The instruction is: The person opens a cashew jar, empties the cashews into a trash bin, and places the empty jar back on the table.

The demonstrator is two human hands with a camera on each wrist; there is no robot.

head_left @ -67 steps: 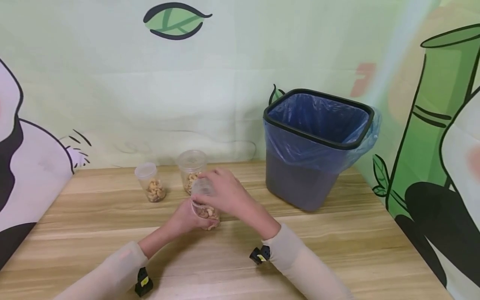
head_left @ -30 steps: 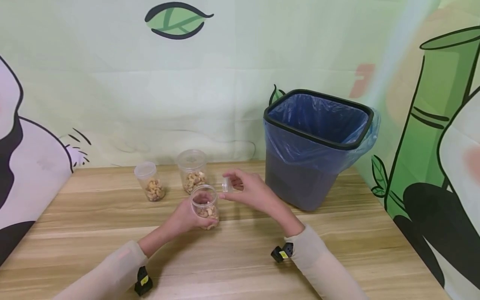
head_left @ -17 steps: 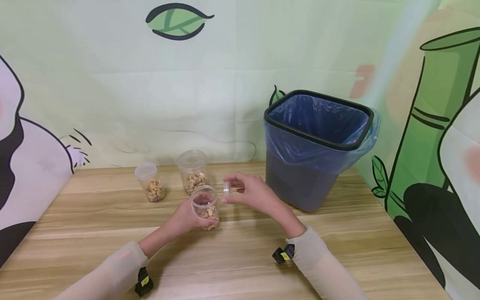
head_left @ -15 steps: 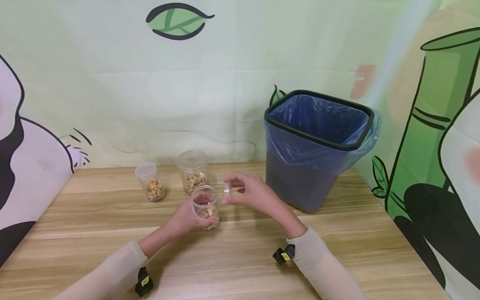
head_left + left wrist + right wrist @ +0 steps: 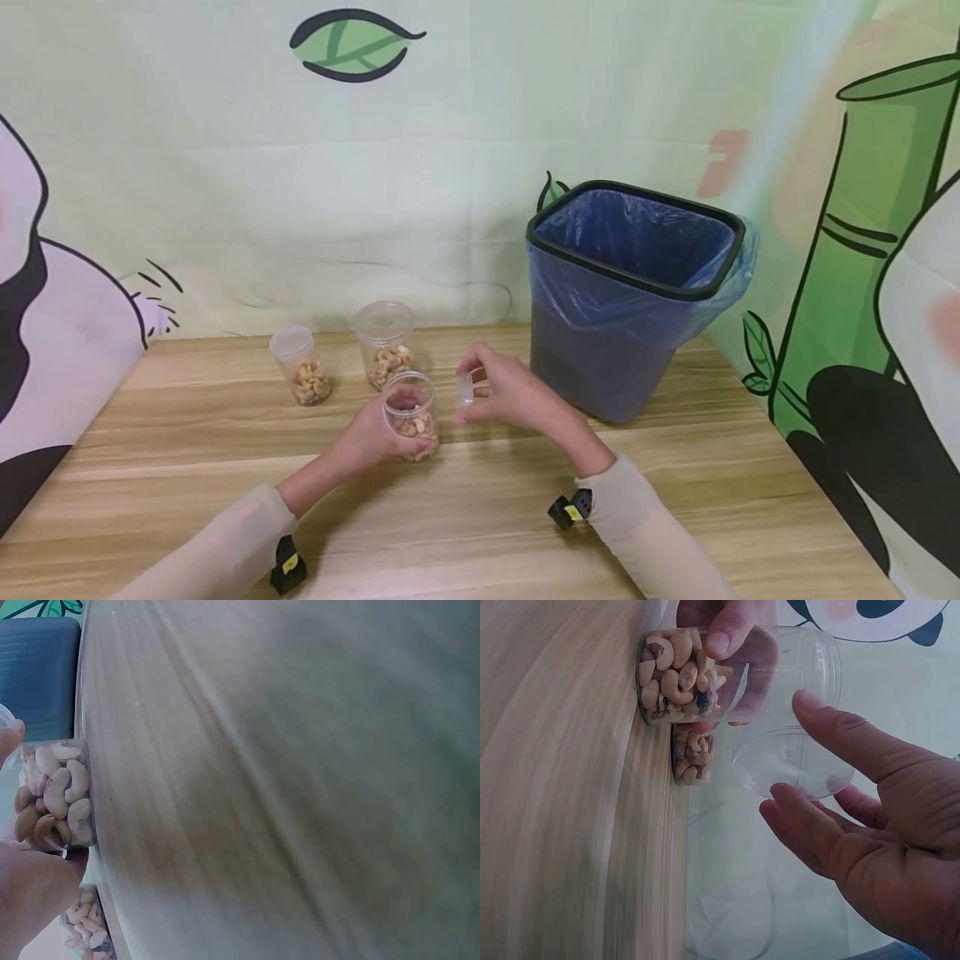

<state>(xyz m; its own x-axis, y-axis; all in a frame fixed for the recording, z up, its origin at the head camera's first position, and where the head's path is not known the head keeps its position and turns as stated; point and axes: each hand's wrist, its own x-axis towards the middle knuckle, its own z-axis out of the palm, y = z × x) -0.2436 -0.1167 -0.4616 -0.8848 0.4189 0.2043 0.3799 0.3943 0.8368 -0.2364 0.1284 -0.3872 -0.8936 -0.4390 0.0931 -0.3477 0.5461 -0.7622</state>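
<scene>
My left hand [image 5: 372,433] grips a clear plastic jar [image 5: 409,408] from its left side, with the thumb across its front. Cashews [image 5: 676,673] fill roughly the lower half, and the mouth of the jar is uncovered. Just right of the rim, my right hand [image 5: 504,390] pinches a clear round lid [image 5: 465,390] by its edge, tilted on its side between thumb and fingers. Part of the jar and of the left fingers show through the plastic in the right wrist view. Only the jar's nut-filled lower part shows in the left wrist view.
A lidded, wider jar of cashews [image 5: 384,337] stands just behind the held jar. Farther left is a slimmer lidded jar [image 5: 292,350] of cashews. On the right stands a dark bin [image 5: 600,358] lined with a blue bag, all on the wooden table [image 5: 465,517] before a printed backdrop.
The right hand has lifted the lid off the jar, moved it to the right and turned it on its side. The left hand and jar have stayed in place.
</scene>
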